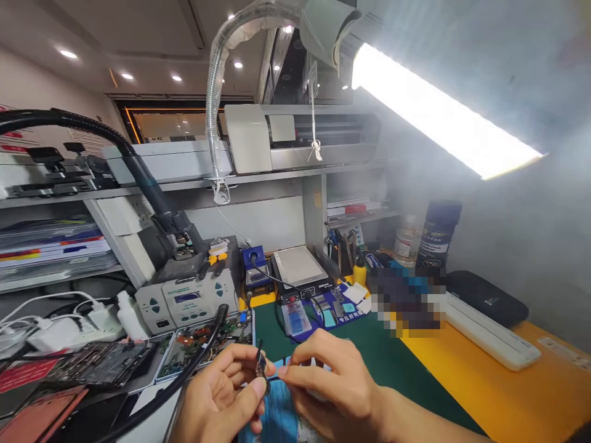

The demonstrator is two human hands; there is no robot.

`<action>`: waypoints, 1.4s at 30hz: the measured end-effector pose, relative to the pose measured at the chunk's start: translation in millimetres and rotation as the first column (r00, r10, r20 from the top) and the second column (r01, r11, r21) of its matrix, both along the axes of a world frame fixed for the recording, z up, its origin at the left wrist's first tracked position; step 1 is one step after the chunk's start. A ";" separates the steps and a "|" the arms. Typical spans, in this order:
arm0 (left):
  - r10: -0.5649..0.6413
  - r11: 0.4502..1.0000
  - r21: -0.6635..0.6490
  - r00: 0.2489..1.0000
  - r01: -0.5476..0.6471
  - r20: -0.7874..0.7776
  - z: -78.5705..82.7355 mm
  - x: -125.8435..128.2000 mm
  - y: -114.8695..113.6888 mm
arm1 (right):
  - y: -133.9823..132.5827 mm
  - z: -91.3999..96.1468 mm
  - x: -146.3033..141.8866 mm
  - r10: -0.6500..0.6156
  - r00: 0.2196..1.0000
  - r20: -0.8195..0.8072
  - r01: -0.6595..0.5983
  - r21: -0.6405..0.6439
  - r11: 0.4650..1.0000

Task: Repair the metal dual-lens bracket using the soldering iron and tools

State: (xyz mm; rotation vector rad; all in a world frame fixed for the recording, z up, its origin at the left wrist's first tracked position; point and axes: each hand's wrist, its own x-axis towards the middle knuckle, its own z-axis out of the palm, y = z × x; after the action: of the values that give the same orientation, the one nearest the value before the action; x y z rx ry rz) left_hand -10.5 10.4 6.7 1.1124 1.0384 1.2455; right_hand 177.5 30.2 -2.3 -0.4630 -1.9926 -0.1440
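Near the front of the green mat (369,344), my left hand (221,394) pinches a small dark electronic part (261,364) upright between thumb and fingers. Its exact kind is too small to tell. My right hand (332,375) is beside it, thumb and forefinger closed on the end of a thin black strip (275,378) that runs to the part; whether this is a cable or a tool I cannot tell. Below both hands lies a light-blue patterned item (279,415), mostly covered by them.
On the left stand a grey rework station (184,301), a tray of small circuit parts (207,338) and phone-like panels (106,363), crossed by a black hose (184,375). Behind the mat are a soldering station (256,271) and flat-topped heater (300,267). A lit lamp (438,104) hangs above.
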 end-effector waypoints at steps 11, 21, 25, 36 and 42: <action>0.304 0.904 0.377 0.922 -0.200 -0.239 2.2 -1.1 -7.7 | -4.8 6.1 -4.1 0.086 0.951 -0.297 -0.284 -0.727 0.625; 0.362 0.862 0.462 0.891 -0.209 -0.273 -4.3 9.9 -12.0 | -6.5 9.5 -11.9 0.026 0.842 -0.540 -0.540 -0.841 0.039; 0.218 0.930 0.335 0.963 -0.155 -0.160 -6.0 7.9 -9.7 | -6.1 15.1 -10.4 0.046 0.812 -0.582 -0.577 -0.812 -0.092; 0.059 0.985 0.169 0.993 -0.042 -0.098 -7.7 11.0 -10.0 | -2.6 11.4 -9.5 0.017 0.683 -0.730 -0.680 -0.645 -0.349; 0.031 0.990 0.137 0.998 -0.024 -0.049 -9.4 13.5 -11.2 | 1.5 7.4 -9.2 -0.049 0.680 -0.732 -0.679 -0.602 -0.420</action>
State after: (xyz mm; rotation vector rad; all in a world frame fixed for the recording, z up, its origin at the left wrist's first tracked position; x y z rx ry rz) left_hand 3.0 -0.8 -2.8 1.2436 1.0226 1.3320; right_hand 168.3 31.7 5.1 -0.6359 -1.0295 2.1876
